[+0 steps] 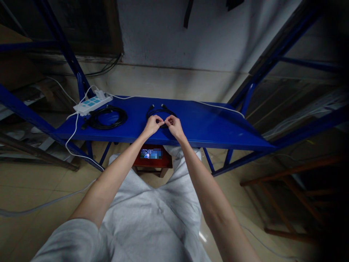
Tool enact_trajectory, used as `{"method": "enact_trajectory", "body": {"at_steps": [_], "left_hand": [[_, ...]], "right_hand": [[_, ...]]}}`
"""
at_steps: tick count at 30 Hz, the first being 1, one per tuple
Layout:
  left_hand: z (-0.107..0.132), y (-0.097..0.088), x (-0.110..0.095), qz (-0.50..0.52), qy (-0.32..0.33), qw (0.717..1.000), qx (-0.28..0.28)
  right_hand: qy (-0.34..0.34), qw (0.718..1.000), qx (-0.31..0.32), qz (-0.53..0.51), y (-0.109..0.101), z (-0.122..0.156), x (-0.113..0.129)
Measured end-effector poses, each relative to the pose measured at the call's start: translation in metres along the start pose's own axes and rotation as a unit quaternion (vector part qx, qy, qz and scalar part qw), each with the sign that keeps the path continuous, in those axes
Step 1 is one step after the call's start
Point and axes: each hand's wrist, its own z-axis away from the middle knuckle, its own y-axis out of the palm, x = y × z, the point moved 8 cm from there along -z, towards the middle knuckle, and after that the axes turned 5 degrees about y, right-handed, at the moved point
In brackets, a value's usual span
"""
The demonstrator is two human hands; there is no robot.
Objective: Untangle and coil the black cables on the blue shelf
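A black cable (148,114) lies in a loop on the blue shelf board (218,125), its two connector ends (163,106) pointing away from me. At the loop's near side my left hand (153,125) and my right hand (173,126) come together, fingertips almost meeting. Both hands are closed in a pinch. Whatever small thing sits between the fingertips is too fine to make out, and the hands cover part of the loop there.
A second coiled black cable (109,118) rests on the board's left part, beside a white power strip (92,103) with a white cord. Blue uprights (68,47) flank the board. Under its front edge, a lit phone (151,153) lies on a red-brown stool (166,162) between my legs.
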Motion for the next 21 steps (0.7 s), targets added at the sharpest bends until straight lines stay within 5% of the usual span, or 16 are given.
{"method": "enact_trajectory", "body": {"at_steps": [21], "left_hand": [[0.002,0.004,-0.012,0.057,0.052,0.997,0.019]], "right_hand": [[0.007,1.000,0.007,-0.026,0.000,0.003,0.006]]}}
